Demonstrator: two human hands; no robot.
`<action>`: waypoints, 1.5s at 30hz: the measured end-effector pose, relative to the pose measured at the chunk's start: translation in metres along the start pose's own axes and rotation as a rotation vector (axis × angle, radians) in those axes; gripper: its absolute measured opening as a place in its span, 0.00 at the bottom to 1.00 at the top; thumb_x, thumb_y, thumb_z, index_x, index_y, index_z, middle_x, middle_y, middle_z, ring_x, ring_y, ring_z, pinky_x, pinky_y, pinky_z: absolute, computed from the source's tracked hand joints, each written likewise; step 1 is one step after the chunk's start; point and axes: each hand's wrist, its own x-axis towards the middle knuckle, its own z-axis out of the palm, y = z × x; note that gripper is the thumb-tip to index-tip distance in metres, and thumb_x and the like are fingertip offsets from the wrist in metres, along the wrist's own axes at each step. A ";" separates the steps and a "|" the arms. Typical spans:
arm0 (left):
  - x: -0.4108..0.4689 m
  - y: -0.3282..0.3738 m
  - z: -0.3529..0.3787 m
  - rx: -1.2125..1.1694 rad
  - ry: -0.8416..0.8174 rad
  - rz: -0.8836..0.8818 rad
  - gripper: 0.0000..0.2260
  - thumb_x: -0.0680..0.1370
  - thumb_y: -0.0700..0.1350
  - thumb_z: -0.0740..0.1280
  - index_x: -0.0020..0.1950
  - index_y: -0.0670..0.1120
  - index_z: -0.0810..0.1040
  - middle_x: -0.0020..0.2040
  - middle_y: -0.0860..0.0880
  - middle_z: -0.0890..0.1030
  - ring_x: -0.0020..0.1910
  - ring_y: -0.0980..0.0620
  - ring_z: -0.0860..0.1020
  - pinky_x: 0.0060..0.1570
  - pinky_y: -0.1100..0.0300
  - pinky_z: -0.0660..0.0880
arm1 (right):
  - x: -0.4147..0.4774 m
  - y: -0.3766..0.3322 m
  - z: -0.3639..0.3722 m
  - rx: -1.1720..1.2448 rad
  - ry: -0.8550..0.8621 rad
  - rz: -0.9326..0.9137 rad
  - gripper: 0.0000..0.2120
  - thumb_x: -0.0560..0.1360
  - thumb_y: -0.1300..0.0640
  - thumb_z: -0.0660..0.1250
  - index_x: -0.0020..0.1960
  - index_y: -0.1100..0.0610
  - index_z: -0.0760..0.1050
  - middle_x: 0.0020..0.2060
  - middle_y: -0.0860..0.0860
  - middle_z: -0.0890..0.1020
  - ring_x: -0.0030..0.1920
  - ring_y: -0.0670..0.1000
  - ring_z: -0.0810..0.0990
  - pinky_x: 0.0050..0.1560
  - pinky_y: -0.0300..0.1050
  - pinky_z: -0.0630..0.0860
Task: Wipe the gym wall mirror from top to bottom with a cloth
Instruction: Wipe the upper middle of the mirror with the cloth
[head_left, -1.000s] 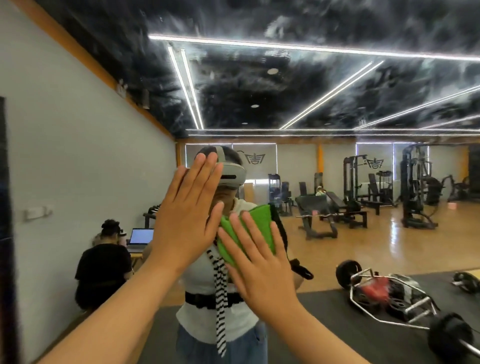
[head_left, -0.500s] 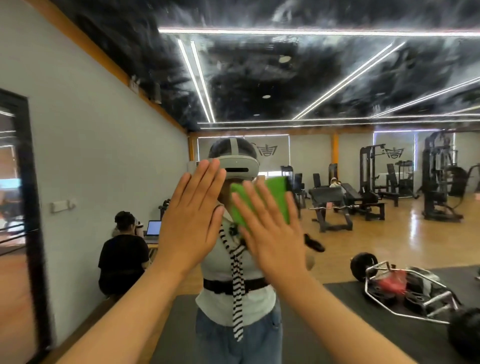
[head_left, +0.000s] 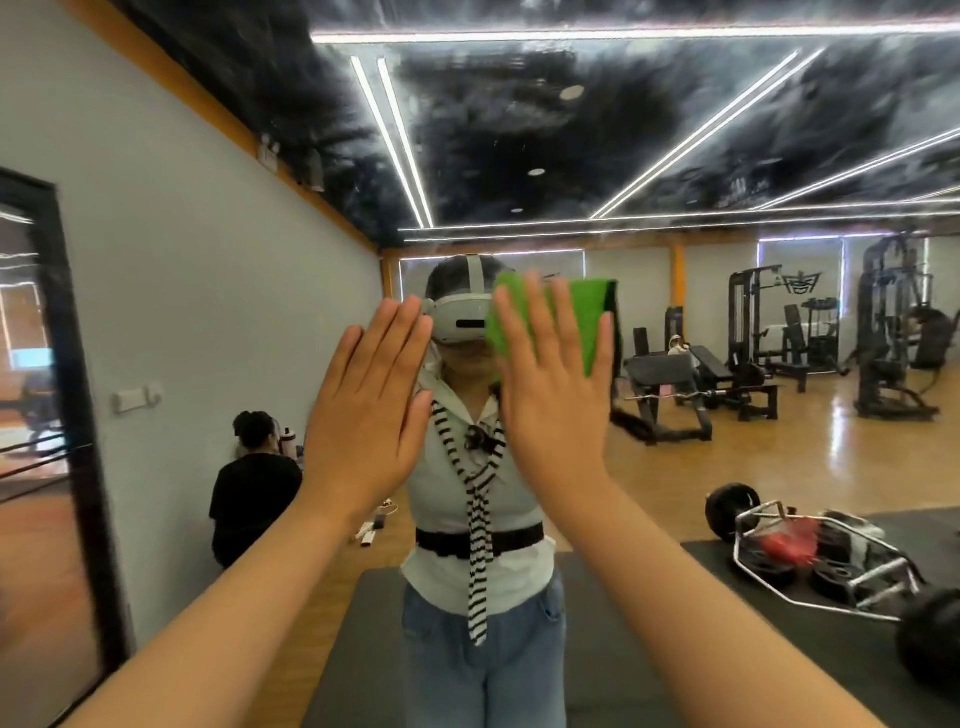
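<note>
The wall mirror (head_left: 649, 156) fills almost the whole view and reflects the gym and me. My right hand (head_left: 553, 395) lies flat with straight fingers on a folded green cloth (head_left: 589, 317), pressing it against the glass at head height. Most of the cloth is hidden under the fingers; its top and right edge show. Just left of it, my left hand (head_left: 366, 410) is flat against the mirror, fingers straight and together, holding nothing.
A black frame (head_left: 78, 441) marks the mirror's left edge, with another glass panel beyond. Reflected in the mirror: a seated person in black (head_left: 254, 493), weight benches (head_left: 670, 384), machines (head_left: 883, 322) and a hex barbell (head_left: 810, 561) on dark mats.
My right hand has slid the green cloth upward and to the right on the glass. My left hand stays flat on the mirror. My view has shifted left, showing the black frame.
</note>
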 end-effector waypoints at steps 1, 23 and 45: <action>0.000 0.000 0.000 0.007 0.005 -0.001 0.27 0.83 0.48 0.51 0.81 0.40 0.55 0.82 0.43 0.53 0.81 0.48 0.50 0.80 0.52 0.43 | 0.013 0.006 -0.003 0.010 0.008 0.058 0.27 0.83 0.51 0.51 0.80 0.51 0.49 0.79 0.54 0.56 0.79 0.54 0.51 0.77 0.61 0.45; -0.002 0.003 0.003 0.058 -0.017 -0.005 0.26 0.83 0.47 0.50 0.81 0.40 0.55 0.82 0.42 0.54 0.81 0.47 0.50 0.80 0.51 0.45 | -0.048 -0.044 0.012 0.075 -0.011 -0.121 0.29 0.81 0.52 0.57 0.80 0.53 0.54 0.79 0.56 0.57 0.79 0.57 0.53 0.76 0.65 0.48; -0.008 -0.197 -0.065 0.162 -0.088 -0.013 0.31 0.82 0.55 0.51 0.82 0.42 0.50 0.82 0.45 0.50 0.81 0.51 0.46 0.79 0.56 0.40 | 0.026 -0.068 0.000 -0.024 -0.163 -0.463 0.27 0.82 0.44 0.51 0.79 0.48 0.57 0.79 0.50 0.58 0.79 0.52 0.54 0.77 0.60 0.47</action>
